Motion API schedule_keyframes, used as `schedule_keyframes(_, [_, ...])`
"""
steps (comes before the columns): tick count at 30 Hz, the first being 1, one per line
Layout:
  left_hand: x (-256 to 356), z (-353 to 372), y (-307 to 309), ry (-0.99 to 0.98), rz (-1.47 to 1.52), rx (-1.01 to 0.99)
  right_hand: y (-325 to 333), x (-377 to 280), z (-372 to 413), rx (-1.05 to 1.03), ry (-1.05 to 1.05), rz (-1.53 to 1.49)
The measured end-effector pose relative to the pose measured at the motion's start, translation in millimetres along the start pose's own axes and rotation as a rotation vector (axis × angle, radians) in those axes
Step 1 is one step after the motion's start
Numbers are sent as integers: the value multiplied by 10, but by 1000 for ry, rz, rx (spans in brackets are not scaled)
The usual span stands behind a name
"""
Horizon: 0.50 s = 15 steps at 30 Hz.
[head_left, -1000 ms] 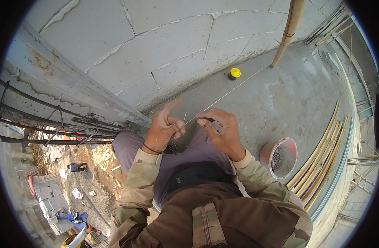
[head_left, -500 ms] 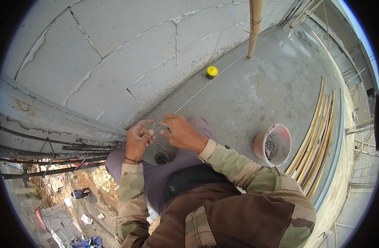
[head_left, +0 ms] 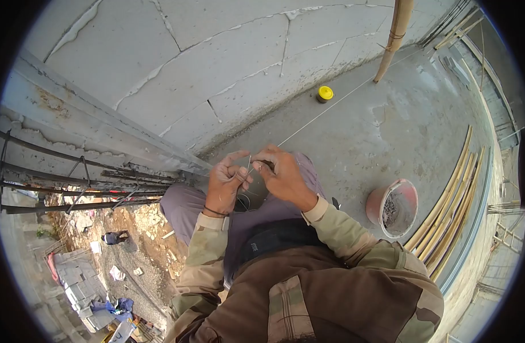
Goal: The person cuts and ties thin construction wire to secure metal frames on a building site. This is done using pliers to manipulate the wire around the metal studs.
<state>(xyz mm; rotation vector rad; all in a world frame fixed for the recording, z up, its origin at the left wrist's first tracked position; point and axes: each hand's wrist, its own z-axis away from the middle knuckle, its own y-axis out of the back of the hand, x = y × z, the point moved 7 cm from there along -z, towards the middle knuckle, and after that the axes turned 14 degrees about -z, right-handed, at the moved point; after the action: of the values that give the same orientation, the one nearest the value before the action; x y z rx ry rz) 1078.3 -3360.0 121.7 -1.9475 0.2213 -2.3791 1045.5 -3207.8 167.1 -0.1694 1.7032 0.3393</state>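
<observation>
A taut white string [head_left: 317, 118] runs over the concrete floor to my two hands, held above my lap. My left hand [head_left: 223, 184] is closed on the string, its thumb against the bent fingers and the index finger raised. Close beside it, my right hand [head_left: 286, 178] pinches the string between thumb and fingertips. A thin strand crosses the small gap between the hands. Below my left hand, a loose loop of string and a small dark object [head_left: 241, 202] are partly hidden by the hand and wrist.
A block wall [head_left: 222, 68] rises ahead, with a bamboo pole [head_left: 395, 40] and a yellow-lidded tub [head_left: 325, 94] near it. At right are a pink bucket [head_left: 374, 207] and wooden strips [head_left: 454, 200]. Rebar [head_left: 62, 166] juts out left, above a drop where a person [head_left: 115, 236] is below.
My view has shifted, so the wall, bucket and hands lie farther right. The hands stay close together on the string, with the fingers slightly rearranged.
</observation>
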Motion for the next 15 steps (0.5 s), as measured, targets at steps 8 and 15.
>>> schedule_keyframes(8, [-226, 70, 46, 155, 126, -78, -39, -52, 32, -120, 40, 66])
schedule_keyframes(15, [-192, 178, 186, 120, 91, 0, -118, -77, 49, -122, 62, 117])
